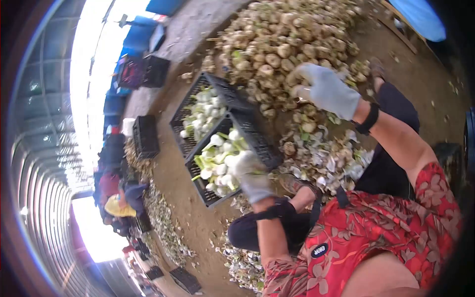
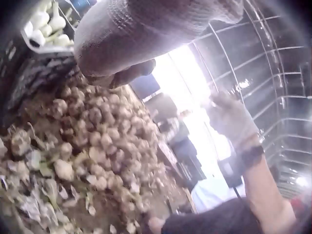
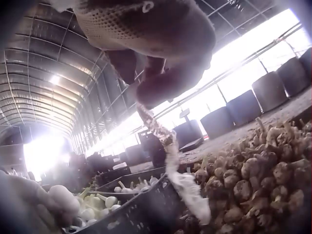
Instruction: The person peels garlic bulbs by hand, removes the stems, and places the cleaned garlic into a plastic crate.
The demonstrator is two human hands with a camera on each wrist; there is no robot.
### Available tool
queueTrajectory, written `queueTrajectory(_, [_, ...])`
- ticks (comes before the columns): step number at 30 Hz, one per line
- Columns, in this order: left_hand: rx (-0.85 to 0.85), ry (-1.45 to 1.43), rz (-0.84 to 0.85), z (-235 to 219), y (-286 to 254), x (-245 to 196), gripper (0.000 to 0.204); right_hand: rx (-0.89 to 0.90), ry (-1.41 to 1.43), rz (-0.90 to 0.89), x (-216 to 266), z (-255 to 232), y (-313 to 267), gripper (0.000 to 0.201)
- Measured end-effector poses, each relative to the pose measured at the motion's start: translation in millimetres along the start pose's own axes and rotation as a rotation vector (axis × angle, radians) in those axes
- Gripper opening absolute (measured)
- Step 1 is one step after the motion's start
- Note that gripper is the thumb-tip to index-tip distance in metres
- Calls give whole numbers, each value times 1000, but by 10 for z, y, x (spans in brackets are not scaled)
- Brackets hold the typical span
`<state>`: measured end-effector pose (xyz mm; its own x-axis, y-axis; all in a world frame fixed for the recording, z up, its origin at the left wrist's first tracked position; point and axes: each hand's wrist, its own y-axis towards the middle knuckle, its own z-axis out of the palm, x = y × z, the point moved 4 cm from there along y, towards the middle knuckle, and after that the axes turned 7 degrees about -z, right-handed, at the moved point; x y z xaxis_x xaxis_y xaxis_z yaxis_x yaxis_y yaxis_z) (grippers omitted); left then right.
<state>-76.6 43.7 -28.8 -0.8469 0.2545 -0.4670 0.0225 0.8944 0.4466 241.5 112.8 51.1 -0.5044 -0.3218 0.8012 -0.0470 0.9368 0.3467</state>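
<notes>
My gloved left hand (image 1: 251,175) is over the near crate (image 1: 213,200) of white garlic bulbs (image 1: 216,140). In the right wrist view that hand (image 3: 22,200) has its fingers around a white bulb (image 3: 63,199); its glove (image 2: 141,34) hides the bulb in the left wrist view. Above the heap of unpeeled garlic (image 1: 284,49), my gloved right hand (image 1: 326,91) is raised with curled fingers. From its pinched fingers (image 3: 165,87) a long strip of dirty peel (image 3: 183,183) hangs down in the right wrist view.
A second crate (image 1: 180,111) of white bulbs adjoins the near one. Loose peels (image 1: 326,161) lie by my feet. More dark crates (image 1: 145,136) stand farther off, near other people (image 1: 118,205). A blue object (image 1: 420,20) is at the upper right.
</notes>
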Motion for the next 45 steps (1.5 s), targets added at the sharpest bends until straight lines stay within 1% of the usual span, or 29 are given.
queueTrajectory(2, [-153,352,-364,-184,103,535,31,-125,-57,-131,-150,-2,-46,24])
queueTrajectory(3, [-284,-462,-626,-240,104,1175,31,-103,-38,-82,-154,-48,-45,24])
queueTrajectory(4, [-332,-963,-836,-119,164,1210,29,-84,-14,-40,-142,-94,-26,25])
queueTrajectory(5, [-520,-1451,-1048,0,199,1220,27,-91,99,53,-134,-163,-33,25])
queueTrajectory(6, [-673,-1603,-1219,10,295,822,25,-99,220,136,-117,-228,-27,26])
queueTrajectory(7, [-561,-1577,-1279,214,277,746,18,-50,297,249,-151,-262,3,26])
queueTrajectory(10, [164,-1304,-1138,1174,101,458,4,-95,545,339,-121,-366,-9,26])
queueTrajectory(11, [395,-1388,-1084,1499,30,311,8,-110,388,234,-98,-437,14,25])
queueTrajectory(12, [292,-939,-1143,1763,-114,195,21,-132,348,215,-109,-469,22,24])
queueTrajectory(13, [512,-717,-1147,2061,-228,216,29,-154,308,193,-120,-489,39,24])
queueTrajectory(14, [628,-579,-988,2634,-508,658,45,-176,268,172,-141,-513,55,23])
queueTrajectory(15, [601,-619,-861,2968,-656,724,49,-181,304,189,-183,-522,67,24])
queueTrajectory(16, [719,-474,-723,2945,-521,354,51,-179,246,169,-191,-542,77,25])
queueTrajectory(18, [722,320,-537,2936,-432,-193,53,-165,118,139,-174,-601,59,27])
queueTrajectory(19, [744,440,-535,3014,-426,-203,53,-142,242,217,-209,-615,52,30])
queueTrajectory(21, [766,402,-587,3164,-461,-73,54,-136,236,219,-255,-601,49,29])
queueTrajectory(22, [755,254,-644,3247,-480,-1,54,-129,238,212,-254,-597,52,29])
queueTrajectory(24, [680,-351,-836,3347,-487,140,55,-101,173,212,-221,-592,64,28])
queueTrajectory(25, [631,-633,-907,3339,-492,165,56,-96,149,193,-221,-562,67,29])
queueTrajectory(27, [591,-940,-918,2998,-353,-11,57,-26,140,234,-224,-454,28,31])
queueTrajectory(30, [597,-913,-682,2010,-3,-690,52,17,-27,157,-245,-194,-98,35])
queueTrajectory(31, [578,-915,-712,1757,49,-783,57,56,-50,110,-240,-83,-137,36])
queueTrajectory(33, [450,-777,-531,1271,78,-925,59,137,-103,21,-195,119,-248,40])
queueTrajectory(34, [386,-702,-444,1052,91,-1020,61,211,-118,64,-171,224,-292,49])
queueTrajectory(35, [219,-560,-316,797,114,-1168,63,280,-45,91,-137,312,-334,52])
queueTrajectory(37, [130,-368,-239,433,119,-1409,66,352,64,117,-9,428,-415,53])
queueTrajectory(38, [92,-272,-204,297,118,-1518,68,354,104,113,67,456,-454,49])
queueTrajectory(39, [78,-269,-248,203,113,-1564,65,357,140,116,107,467,-490,46])
queueTrajectory(45, [100,-352,-306,83,15,-1533,58,546,612,177,0,570,-592,34])
